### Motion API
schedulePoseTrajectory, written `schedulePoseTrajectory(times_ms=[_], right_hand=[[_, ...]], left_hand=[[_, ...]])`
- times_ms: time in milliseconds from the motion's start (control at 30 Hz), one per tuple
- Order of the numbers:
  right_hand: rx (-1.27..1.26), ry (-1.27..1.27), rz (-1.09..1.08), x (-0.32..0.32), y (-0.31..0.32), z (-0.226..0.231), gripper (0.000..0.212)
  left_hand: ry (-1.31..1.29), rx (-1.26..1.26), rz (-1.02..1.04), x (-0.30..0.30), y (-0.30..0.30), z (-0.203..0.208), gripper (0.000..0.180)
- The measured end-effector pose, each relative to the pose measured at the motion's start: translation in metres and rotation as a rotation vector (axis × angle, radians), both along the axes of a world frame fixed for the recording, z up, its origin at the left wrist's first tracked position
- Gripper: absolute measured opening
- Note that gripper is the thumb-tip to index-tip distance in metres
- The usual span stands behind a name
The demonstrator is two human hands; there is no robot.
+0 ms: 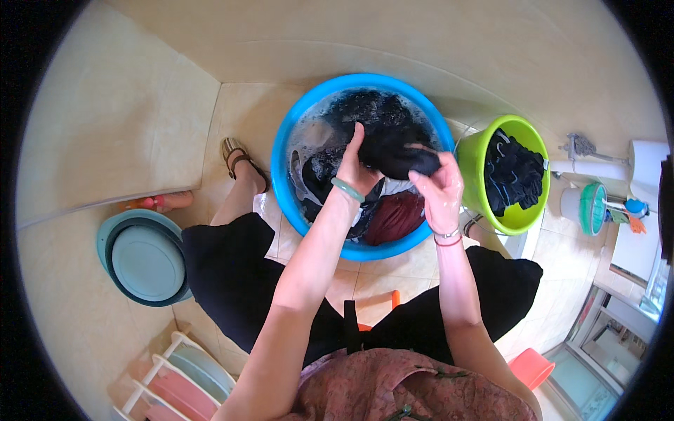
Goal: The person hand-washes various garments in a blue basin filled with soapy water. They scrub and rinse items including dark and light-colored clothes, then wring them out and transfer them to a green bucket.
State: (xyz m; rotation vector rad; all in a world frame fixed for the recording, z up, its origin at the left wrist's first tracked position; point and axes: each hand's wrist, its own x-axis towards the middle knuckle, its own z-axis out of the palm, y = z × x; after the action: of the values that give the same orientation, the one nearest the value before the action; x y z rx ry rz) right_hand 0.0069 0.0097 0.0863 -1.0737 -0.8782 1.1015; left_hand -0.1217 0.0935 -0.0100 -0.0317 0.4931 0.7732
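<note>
1. Judging by the suds (309, 125) and soaked fabric, the washing looks partway through: one black cloth (399, 151) is lifted and being handled, while more lies in the blue basin (280, 151).
2. Left in the water are dark fabric at 12 o'clock of the basin's centre and a maroon cloth (394, 219) at 5 o'clock.
3. The lime-green bucket (473, 172), at 3 o'clock from the basin, holds dark clothes (514, 172); whether those are finished or waiting, I cannot tell.
4. The black cloth is raised over the basin, at about 2 o'clock of its centre, between the hands.
5. It lies at 2 o'clock from the left hand (358, 167), which supports its near left side, thumb up; the fingers are partly hidden.
6. It lies at 10 o'clock from the right hand (442, 188), whose thumb and fingers pinch its near right edge.
</note>
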Motion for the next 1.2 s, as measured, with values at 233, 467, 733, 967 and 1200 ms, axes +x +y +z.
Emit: schedulePoseTrajectory(times_ms=[233,467,733,967,1200], right_hand=[[0.047,0.284,0.015,0.004,-0.041,0.013,0.035],[-0.121,0.346,-0.396,0.045,-0.018,-0.049,0.047],[-0.13,0.926,0.084,0.022,-0.032,-0.054,0.059],[-0.213,0.513,-0.239,0.012,-0.029,-0.015,0.033],[0.053,0.2,-0.266,-0.012,-0.033,0.018,0.031]], left_hand=[[0.189,-0.14,-0.18,-0.007,-0.039,-0.013,0.044],[0.09,-0.254,-0.159,0.005,-0.079,0.064,0.045],[0.13,-0.078,-0.292,0.002,-0.084,0.067,0.053],[0.739,0.321,-0.303,-0.009,-0.083,0.073,0.083],[-0.133,0.039,-0.368,-0.017,-0.089,0.081,0.079]])
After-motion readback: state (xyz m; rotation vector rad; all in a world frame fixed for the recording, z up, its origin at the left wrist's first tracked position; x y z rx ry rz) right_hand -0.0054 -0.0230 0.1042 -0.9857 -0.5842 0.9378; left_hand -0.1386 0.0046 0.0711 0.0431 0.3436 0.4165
